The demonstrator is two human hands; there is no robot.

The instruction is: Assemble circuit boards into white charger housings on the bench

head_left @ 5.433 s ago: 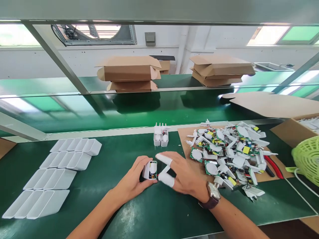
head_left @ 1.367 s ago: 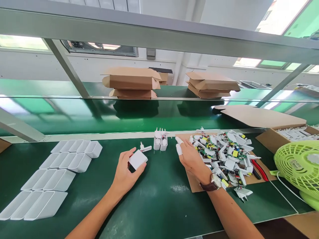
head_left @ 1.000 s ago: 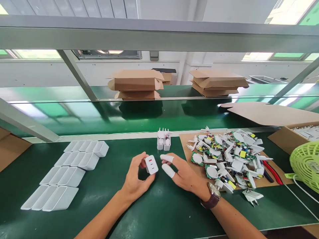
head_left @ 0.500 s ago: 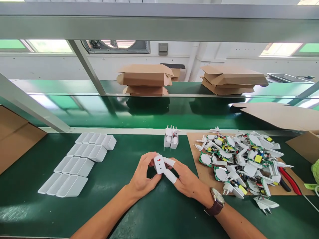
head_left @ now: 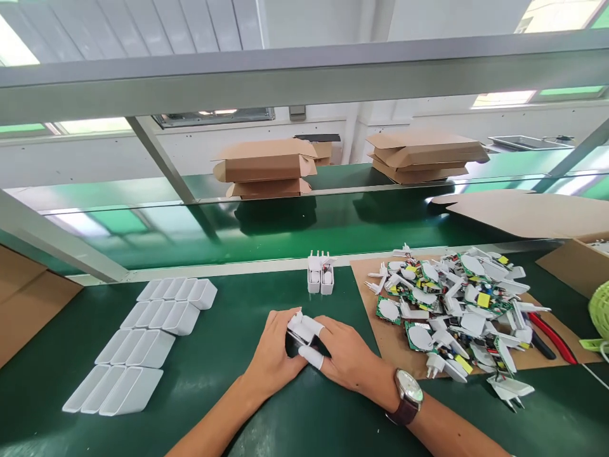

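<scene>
A green worktop (head_left: pixel 223 343) lies beneath the grip, a grey beam (head_left: pixel 285 82) spans beyond it, and behind that a white wall (head_left: pixel 200 136) has bright windows (head_left: pixel 504 98) to the grip's left and right.

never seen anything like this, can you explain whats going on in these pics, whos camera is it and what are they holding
There is no robot here: you see a person's bare left hand and right hand, viewed by a camera worn on their head, looking forward and down. Both hands hold a small white piece, partly hidden by the fingers. White covers sit on the right thumb and index finger. On the green bench, rows of white cases lie to the left; to the right, circuit boards and white plug parts are heaped on cardboard.
</scene>
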